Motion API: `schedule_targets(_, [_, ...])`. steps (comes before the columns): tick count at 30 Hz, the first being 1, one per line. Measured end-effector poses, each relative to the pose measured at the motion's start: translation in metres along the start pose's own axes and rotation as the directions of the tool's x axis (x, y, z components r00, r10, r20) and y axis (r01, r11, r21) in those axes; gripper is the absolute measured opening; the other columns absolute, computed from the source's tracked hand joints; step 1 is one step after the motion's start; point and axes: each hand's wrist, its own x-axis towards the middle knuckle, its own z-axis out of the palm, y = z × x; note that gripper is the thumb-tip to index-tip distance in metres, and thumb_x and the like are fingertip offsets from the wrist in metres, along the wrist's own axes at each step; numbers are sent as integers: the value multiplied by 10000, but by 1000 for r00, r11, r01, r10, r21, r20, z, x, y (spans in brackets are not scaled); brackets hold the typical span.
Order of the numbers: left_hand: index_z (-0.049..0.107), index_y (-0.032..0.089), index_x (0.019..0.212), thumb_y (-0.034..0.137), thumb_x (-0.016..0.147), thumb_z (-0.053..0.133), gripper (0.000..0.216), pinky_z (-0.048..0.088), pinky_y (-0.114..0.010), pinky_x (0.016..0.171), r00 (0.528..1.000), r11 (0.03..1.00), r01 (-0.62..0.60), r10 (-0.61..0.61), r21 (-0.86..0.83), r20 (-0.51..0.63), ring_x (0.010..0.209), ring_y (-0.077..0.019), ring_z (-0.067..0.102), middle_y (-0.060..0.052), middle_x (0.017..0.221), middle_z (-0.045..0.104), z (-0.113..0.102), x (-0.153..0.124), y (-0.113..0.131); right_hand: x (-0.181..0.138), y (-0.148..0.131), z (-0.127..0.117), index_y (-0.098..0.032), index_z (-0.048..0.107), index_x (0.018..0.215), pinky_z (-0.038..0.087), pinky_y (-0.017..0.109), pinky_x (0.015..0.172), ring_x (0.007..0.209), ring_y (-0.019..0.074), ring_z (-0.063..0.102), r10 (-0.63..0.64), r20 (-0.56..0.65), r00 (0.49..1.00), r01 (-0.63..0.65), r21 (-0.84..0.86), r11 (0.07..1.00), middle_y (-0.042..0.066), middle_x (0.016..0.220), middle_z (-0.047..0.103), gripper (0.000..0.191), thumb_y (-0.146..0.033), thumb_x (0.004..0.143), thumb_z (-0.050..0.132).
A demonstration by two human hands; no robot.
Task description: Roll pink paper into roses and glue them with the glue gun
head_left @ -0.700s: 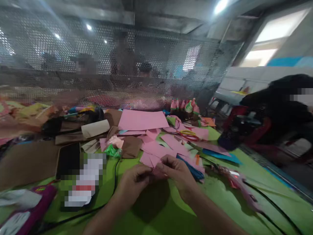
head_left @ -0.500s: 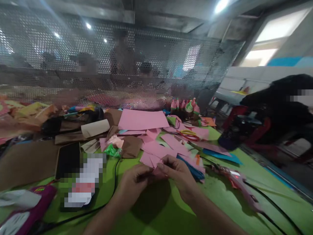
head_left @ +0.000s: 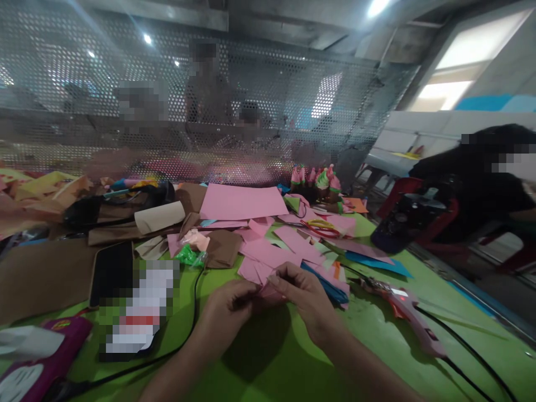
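Observation:
Between my two hands is a small piece of pink paper (head_left: 270,296), held just above the green table. My left hand (head_left: 234,304) is closed on its left side, thumb and fingers pinched together. From the right, my right hand (head_left: 304,293) pinches the same piece between thumb and fingertips. The fingers hide part of it, so its exact shape is unclear. Just beyond lie loose pink paper sheets (head_left: 268,254). A folded dark blue piece (head_left: 324,283) lies beside my right hand.
A pink hot glue gun (head_left: 412,318) with a black cord lies at the right. Scissors (head_left: 320,227) rest among the papers. Phones (head_left: 111,273), a purple device (head_left: 50,357) and brown sheets (head_left: 46,273) lie at the left. A person (head_left: 481,178) sits at the right; a perforated screen (head_left: 259,100) stands behind.
The view has shifted slightly, with the table things a little further left. Both hands keep their hold on the pink paper in nearly the same place.

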Motion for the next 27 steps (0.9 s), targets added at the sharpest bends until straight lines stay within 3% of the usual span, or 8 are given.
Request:
schedule_targets(9, [716, 192, 859, 30, 728, 506, 296, 484, -286, 759, 1000, 999, -10, 10, 41, 6, 854, -195, 646, -42, 903, 725, 0, -1, -2, 0, 0, 1, -169, 623, 709, 433, 242, 558, 552, 111, 550, -12, -15, 1000, 12, -4, 1000, -42, 612, 582, 332, -447, 717, 803])
schedule_targets(27, [739, 194, 907, 101, 780, 597, 213, 507, -294, 763, 998, 997, 57, -57, -42, 6, 843, -201, 659, -41, 912, 738, 3, -1, -2, 1, 4, -3, -174, 639, 736, 444, 269, 584, 581, 130, 553, -33, -10, 999, 33, -77, 996, -23, 644, 606, 304, -453, 774, 753])
